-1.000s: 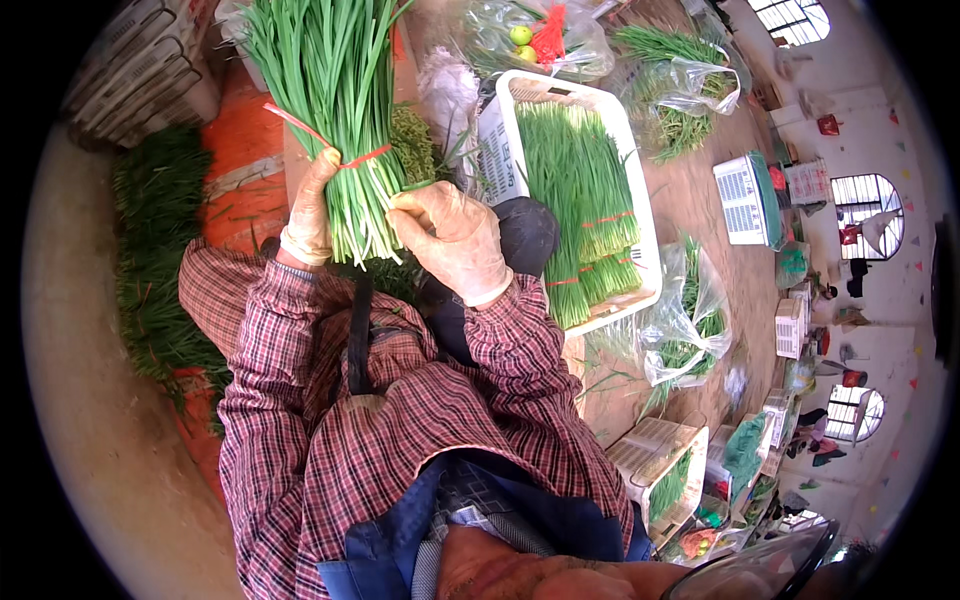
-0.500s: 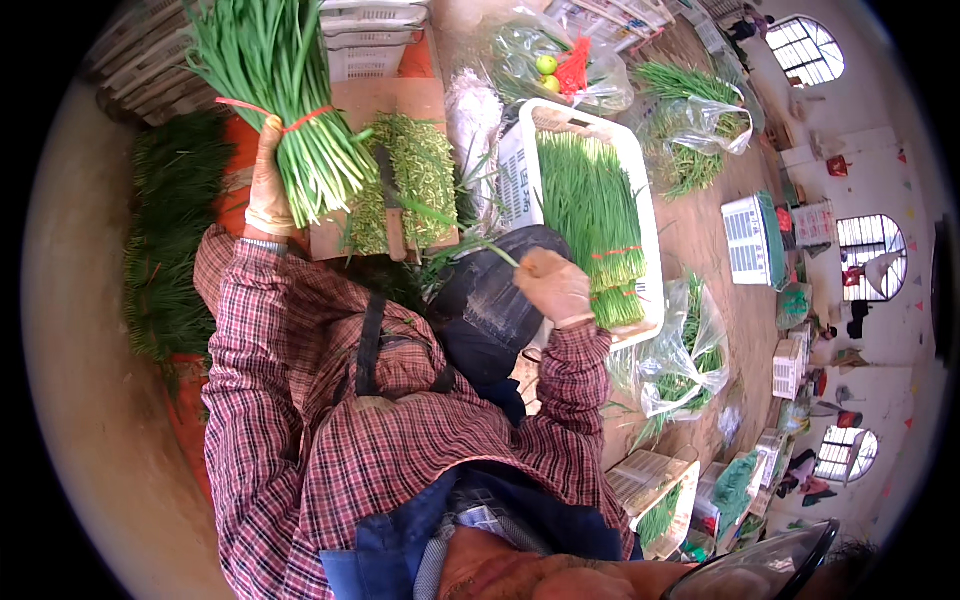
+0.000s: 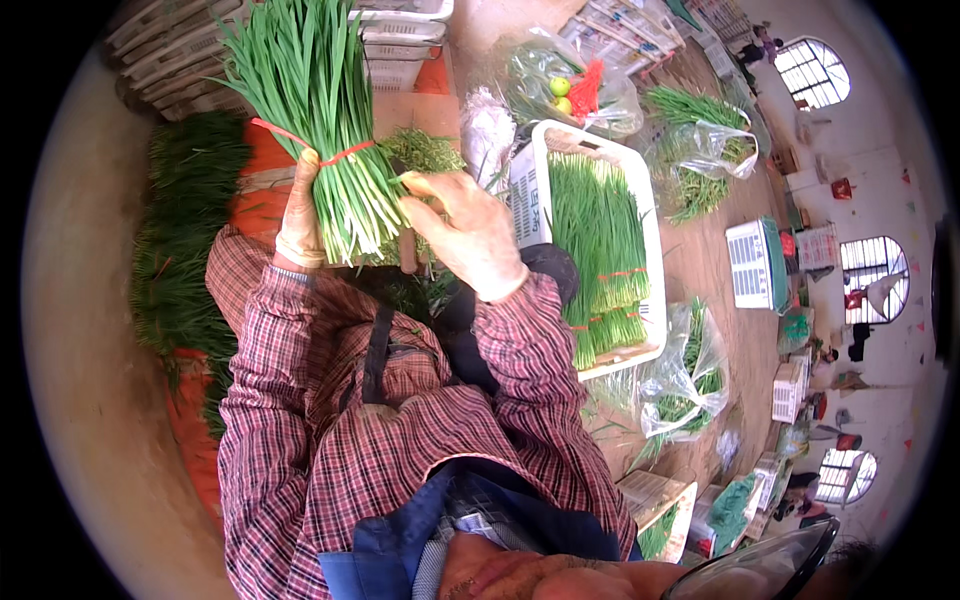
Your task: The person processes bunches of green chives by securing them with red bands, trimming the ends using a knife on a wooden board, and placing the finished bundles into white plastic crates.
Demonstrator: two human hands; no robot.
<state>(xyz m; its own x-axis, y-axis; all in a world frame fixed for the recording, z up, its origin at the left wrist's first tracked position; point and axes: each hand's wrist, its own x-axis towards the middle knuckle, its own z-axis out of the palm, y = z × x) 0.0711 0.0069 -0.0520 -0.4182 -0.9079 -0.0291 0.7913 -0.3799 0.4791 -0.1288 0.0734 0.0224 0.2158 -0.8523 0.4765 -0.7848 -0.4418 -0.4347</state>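
Upright in my left hand (image 3: 300, 205) is a thick bunch of garlic chives (image 3: 315, 85), green leaves up and pale cut ends down. A red band (image 3: 347, 153) circles it, and the thumb presses on it near the band. My right hand (image 3: 465, 225), in a pale glove like the left, reaches to the bunch's right side. Its index finger and thumb come together in a pinch beside the lower stems; what lies between the fingertips is too small to make out. Behind the hands, a board (image 3: 415, 108) carries a heap of short green trimmings (image 3: 425, 150), partly hidden by my right hand.
To the right, a white plastic crate (image 3: 655, 290) holds banded chive bunches. More chives (image 3: 185, 200) lie on orange sheeting at the left. Clear plastic bags (image 3: 690, 385) of greens sit on the floor beyond the crate. Stacked crates (image 3: 170, 60) stand at the back left.
My right hand has moved left and up from beside the crate to the bunch; the loose stalk it held out no longer shows. The bunch sits slightly farther right in view.
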